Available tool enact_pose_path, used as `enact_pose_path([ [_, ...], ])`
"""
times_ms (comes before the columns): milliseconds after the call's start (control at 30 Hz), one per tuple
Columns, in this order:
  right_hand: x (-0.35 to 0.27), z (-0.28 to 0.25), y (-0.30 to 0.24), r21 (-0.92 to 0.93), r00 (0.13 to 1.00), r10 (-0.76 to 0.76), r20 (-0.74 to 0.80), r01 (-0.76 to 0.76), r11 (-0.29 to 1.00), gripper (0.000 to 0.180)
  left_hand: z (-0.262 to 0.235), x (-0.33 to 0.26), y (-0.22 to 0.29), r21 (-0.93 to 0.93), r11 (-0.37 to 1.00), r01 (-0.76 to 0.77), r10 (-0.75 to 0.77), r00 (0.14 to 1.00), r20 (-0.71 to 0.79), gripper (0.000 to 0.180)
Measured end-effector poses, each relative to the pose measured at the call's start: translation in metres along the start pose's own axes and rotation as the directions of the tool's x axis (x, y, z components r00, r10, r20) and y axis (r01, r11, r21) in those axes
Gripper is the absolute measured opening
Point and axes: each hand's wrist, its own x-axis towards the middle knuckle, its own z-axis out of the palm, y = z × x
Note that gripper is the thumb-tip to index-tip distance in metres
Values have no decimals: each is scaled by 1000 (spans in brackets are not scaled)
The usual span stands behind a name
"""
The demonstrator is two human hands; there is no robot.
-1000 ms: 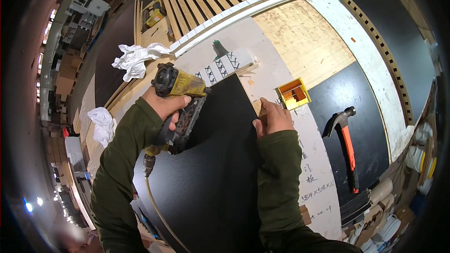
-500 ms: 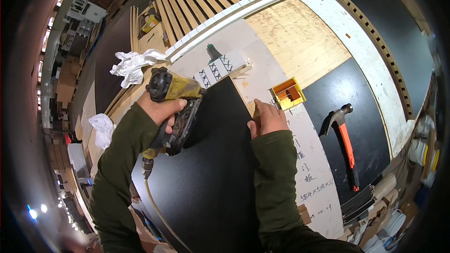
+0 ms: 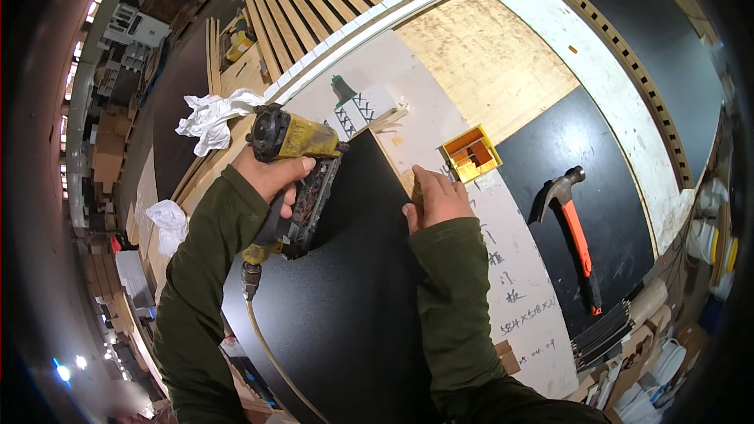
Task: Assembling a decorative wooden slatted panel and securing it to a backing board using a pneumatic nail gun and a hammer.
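My left hand (image 3: pixel 269 179) is wrapped round the handle of a worn yellow-and-black nail gun (image 3: pixel 305 139), which hangs over a black panel (image 3: pixel 345 298). An air hose (image 3: pixel 267 345) runs down from its fitting. Along the panel's right edge lies a narrow pale wooden strip (image 3: pixel 390 159). My right hand (image 3: pixel 441 200) grips that strip, thumb on the panel side and fingers on the far side. The nail gun's nose is apart from the strip.
A small yellow box (image 3: pixel 490 146) stands right of my right hand. Further right, an orange-handled claw hammer (image 3: pixel 577 239) lies on another black board (image 3: pixel 613 180). White crumpled cloths (image 3: pixel 210 122) sit at left. Wooden slats (image 3: pixel 314 4) and a white rail (image 3: pixel 377 31) lie beyond.
The view has shifted slightly, so most things sit a little further left. Both hands keep their grips; the nail gun stays over the panel.
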Motion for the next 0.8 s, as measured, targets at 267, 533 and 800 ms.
enact_pose_path([
  [267, 1, -4, -3, 19, 1000, -13, -6, 13, 1000, 45, 1, -3, 8, 13, 1000, -17, 17, 1000, 16, 27],
  [533, 0, -2, -1, 46, 1000, -5, -7, 5, 999, 47, 5, -1, 13, -45, 997, -62, 63, 997, 41, 27],
  [800, 0, -3, -2, 64, 999, 30, 14, -31, 997, 49, 14, 10, 15, -41, 998, -54, 57, 995, 80, 30],
])
